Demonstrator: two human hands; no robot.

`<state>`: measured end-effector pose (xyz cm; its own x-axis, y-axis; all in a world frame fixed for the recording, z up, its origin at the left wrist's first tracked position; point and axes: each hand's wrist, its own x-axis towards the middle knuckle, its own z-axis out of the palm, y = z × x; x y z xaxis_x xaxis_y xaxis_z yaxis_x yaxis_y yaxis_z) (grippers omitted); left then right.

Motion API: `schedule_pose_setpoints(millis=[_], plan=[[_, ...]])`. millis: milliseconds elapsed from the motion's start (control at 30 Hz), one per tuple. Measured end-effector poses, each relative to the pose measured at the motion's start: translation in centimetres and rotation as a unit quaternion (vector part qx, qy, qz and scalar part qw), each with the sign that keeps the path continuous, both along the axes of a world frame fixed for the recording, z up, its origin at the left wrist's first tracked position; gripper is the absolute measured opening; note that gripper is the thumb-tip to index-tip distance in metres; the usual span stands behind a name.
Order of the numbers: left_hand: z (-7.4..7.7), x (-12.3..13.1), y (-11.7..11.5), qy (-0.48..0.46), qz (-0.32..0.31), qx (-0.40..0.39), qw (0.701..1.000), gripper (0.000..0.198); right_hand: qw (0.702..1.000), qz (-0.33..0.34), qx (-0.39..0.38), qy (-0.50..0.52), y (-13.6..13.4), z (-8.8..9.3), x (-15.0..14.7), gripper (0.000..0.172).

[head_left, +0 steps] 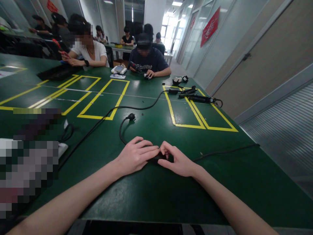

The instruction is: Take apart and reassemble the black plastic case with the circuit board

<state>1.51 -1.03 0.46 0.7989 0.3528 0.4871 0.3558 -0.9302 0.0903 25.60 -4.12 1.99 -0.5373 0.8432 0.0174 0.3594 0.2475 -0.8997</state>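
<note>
A black power adapter (156,158), mostly covered by fingers, lies low over the green table between my two hands. My left hand (137,155) is on its left end, long fingers stretched across the top. On the other end, my right hand (174,158) has its fingers curled and its thumb along the near side. From beyond my left hand a black cord curves up to a plug (131,117) lying on the table. Another thin black cord (227,151) runs from behind my right hand to the table's right edge. Both hands hide the cord ends at the adapter.
Yellow tape rectangles (112,118) mark the green table (146,199). A long black cable (137,107) crosses it to black tools (199,99) at the right. At the far side, one person (150,63) handles a small object; another person (94,54) sits left. Blurred items lie left.
</note>
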Motion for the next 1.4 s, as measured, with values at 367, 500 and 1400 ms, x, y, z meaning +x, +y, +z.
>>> schedule_pose_setpoints(millis=[367, 500, 1400], plan=[[0.0, 0.1, 0.1, -0.003, 0.067, -0.066, 0.996, 0.054, 0.998, -0.017, 0.059, -0.023, 0.5, -0.3, 0.5, 0.041], [-0.1, 0.0, 0.1, -0.017, 0.103, -0.149, 0.983, 0.04, 0.963, 0.014, 0.228, -0.142, 0.4, 0.1, 0.5, 0.027], [0.5, -0.3, 0.2, -0.034, 0.033, -0.084, 0.995, 0.037, 0.919, -0.343, 0.008, 0.192, 4.7, 1.1, 8.2, 0.051]])
